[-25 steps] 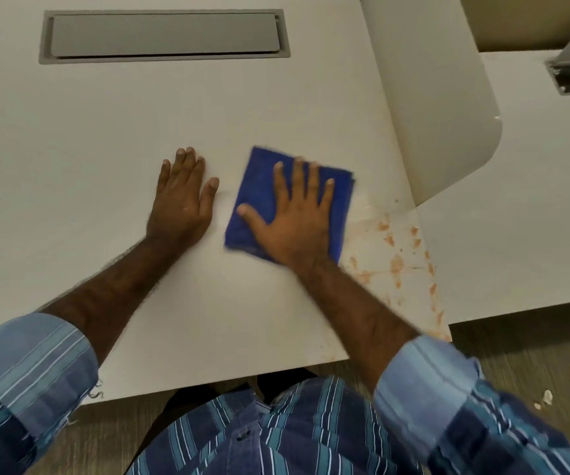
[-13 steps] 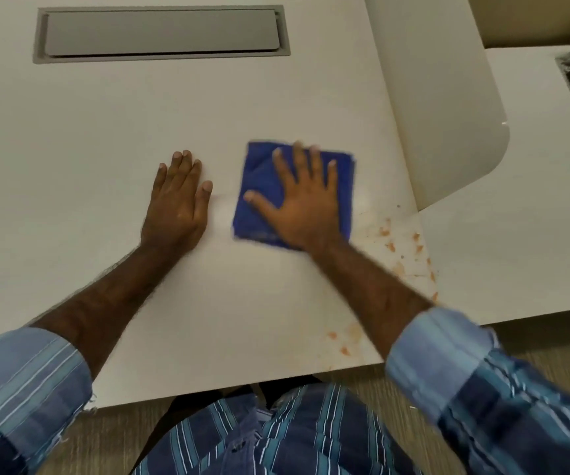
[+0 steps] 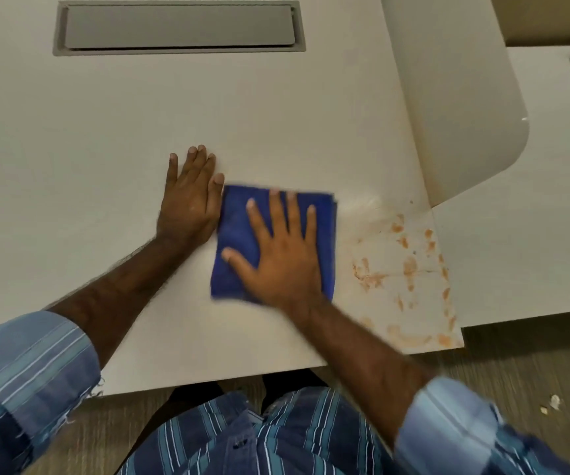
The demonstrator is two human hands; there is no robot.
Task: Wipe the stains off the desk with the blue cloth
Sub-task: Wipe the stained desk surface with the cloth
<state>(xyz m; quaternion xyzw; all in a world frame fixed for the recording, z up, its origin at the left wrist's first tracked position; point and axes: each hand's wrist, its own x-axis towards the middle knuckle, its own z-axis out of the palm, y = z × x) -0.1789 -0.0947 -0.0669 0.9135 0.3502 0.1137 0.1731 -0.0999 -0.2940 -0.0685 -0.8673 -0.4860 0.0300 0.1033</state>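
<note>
Item: folded square blue cloth (image 3: 276, 241) — lies flat on the pale matte desk top (image 3: 105, 132), left of the soiled corner and not over it.

Right hand (image 3: 281, 258): palm down on the cloth, fingers spread, pressing it to the surface; nothing pinched. Edges of cloth and hand are blurred.

Left hand (image 3: 187, 204): flat on bare desk, fingers together, thumb just beside the cloth's left edge; it appears to serve as a brace.

Orange-brown smeared stains (image 3: 410, 265): scattered over the desk's front right corner, from below the cream rounded divider panel (image 3: 465, 108) down to the front edge. A faint pale streak sits between cloth and stains.

Also present: grey recessed rectangular cable hatch (image 3: 179, 27), far side of the desk.

Risks, as judged:
- Flat-palm pressure with no grip — the cloth could slip or bunch under the hand and leave gaps in the wipe.
- Stains look smeary; a loaded cloth may spread residue thinly onto clean surface rather than lift it.
- Marks run right to the edge and to the seam with the neighbouring desk; a stroke carried past could drop the cloth or push residue into the seam.
- Spots close under the divider may be missed.
</note>
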